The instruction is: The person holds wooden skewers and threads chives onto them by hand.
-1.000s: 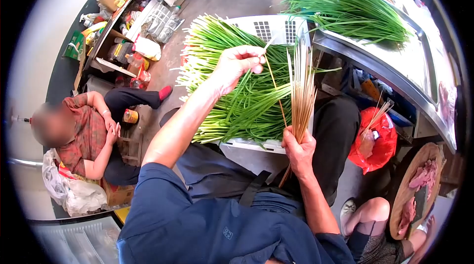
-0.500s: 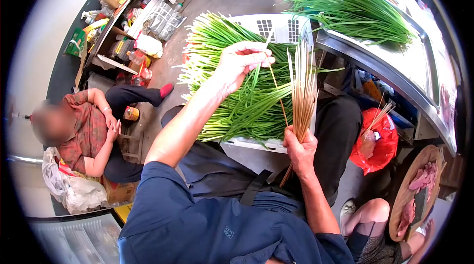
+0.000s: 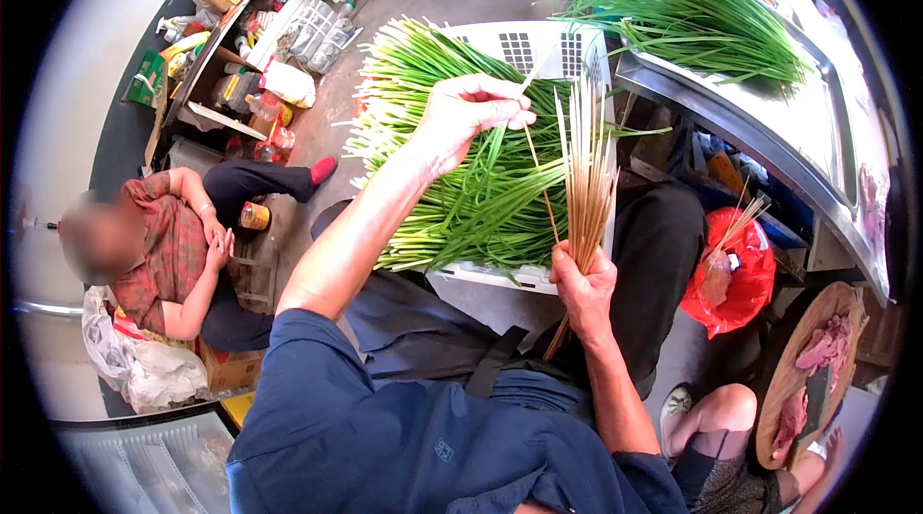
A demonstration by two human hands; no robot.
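Observation:
Thumb and fingertips of my left hand (image 3: 478,115) are pinched on a garlic chive, whose pale end sticks up past the fingers. A single thin bamboo skewer (image 3: 540,177) runs from those fingertips down to my right hand (image 3: 585,291). My right hand is closed round a thick bundle of bamboo skewers (image 3: 590,187), held upright with the tips fanned out at the top. Beneath both hands, a large heap of garlic chives (image 3: 413,100) fills a white plastic basket (image 3: 488,275) at my lap. Whether the single skewer pierces the chive is too small to tell.
More chives (image 3: 683,14) lie on a metal-edged table (image 3: 740,110) at upper right. Below it hang skewers in a red bag (image 3: 755,293). A round board (image 3: 769,418) with meat and a knife is at right, near another person's leg. A seated person (image 3: 183,254) is at left, by cluttered shelves (image 3: 240,62).
Almost nothing differs. My left hand keeps its pinch and my right hand keeps the skewer bundle; the whole view has shifted slightly.

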